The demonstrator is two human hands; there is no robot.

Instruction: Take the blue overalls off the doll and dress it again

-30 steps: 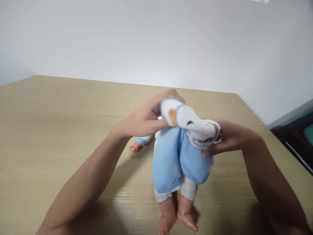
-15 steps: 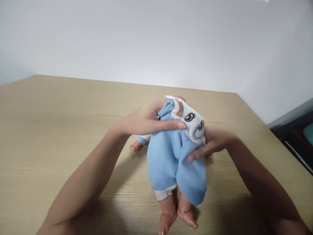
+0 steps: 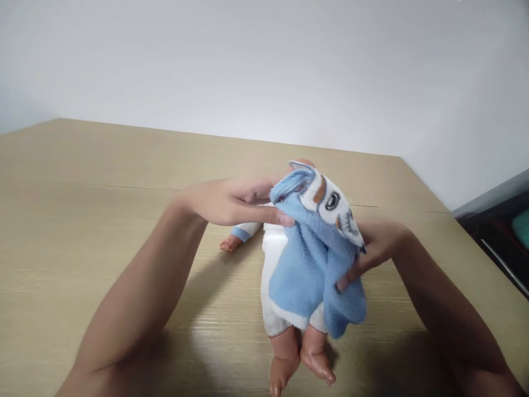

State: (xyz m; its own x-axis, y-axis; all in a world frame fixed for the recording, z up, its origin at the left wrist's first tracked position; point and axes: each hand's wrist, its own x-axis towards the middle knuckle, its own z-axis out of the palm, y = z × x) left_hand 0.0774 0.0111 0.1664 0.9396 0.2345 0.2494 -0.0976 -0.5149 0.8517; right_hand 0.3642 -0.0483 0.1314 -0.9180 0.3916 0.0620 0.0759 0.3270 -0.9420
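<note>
A baby doll (image 3: 274,275) in white clothes with blue cuffs lies on the table, its bare feet towards me. Over its body I hold a fleecy blue doll garment (image 3: 306,248) with a white panel that carries embroidered eyes. My left hand (image 3: 235,201) pinches the garment's upper left part, thumb in front and fingers behind. At its right side my right hand (image 3: 374,245) grips the cloth, thumb on the front. The garment hides most of the doll's torso and head. One doll hand shows at the left, below my left wrist.
The wooden table (image 3: 103,165) spreads around the doll and reaches back to a pale wall (image 3: 248,66). Beyond the table's right edge stands a dark object (image 3: 496,237) with something green on it.
The garment has moved right and crumpled, baring the doll's white waist and left-side trouser leg. My right hand has shifted slightly right with it; my left thumb sits further left on the cloth.
</note>
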